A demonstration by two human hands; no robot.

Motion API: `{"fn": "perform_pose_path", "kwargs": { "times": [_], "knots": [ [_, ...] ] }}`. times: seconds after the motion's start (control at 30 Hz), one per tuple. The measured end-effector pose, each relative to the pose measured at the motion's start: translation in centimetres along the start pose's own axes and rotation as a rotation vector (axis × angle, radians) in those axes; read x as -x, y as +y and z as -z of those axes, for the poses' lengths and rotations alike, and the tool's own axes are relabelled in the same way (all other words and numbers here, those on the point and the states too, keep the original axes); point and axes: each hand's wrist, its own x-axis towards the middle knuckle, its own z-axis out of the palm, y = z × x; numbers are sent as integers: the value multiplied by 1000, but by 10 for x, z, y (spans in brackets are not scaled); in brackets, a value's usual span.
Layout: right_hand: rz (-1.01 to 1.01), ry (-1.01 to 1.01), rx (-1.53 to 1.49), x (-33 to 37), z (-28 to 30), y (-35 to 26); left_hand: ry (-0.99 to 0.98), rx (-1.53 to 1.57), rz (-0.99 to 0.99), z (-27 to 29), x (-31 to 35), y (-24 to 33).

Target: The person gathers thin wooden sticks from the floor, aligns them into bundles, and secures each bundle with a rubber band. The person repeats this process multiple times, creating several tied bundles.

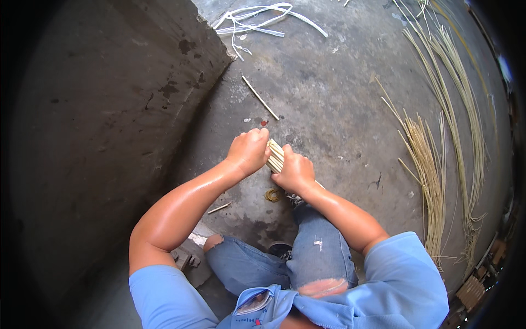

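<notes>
My right hand [296, 172] is wrapped round a bundle of thin pale sticks [275, 156], with the cut ends showing at its upper left. Close against those ends is my left hand [250, 152], its fingers curled into a fist; what they hold, if anything, is hidden. A stick end pokes out past my right wrist. Below the hands, a small coil of yellowish rings [272, 195] lies on the floor beside my shoe. One loose stick [260, 98] rests on the concrete beyond my left hand, and a shorter stick piece [219, 208] lies near my left knee.
A large dark concrete block [109, 98] rises close on my left. White plastic strips [257, 22] lie on the floor ahead. To the right are a bundle of tan strands [427, 175] and longer pale strands [457, 104]. Brown blocks [471, 291] sit at the lower right.
</notes>
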Motion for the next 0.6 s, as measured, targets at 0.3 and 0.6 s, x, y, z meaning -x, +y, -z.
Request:
{"fn": "perform_pose_path", "kwargs": {
  "times": [0.3,0.6],
  "knots": [
    [7,-26,9,-1,5,4,43,437,148,-2,-2,3],
    [43,-45,-23,8,13,6,-295,1131,417,17,-8,-1]
  ]
}}
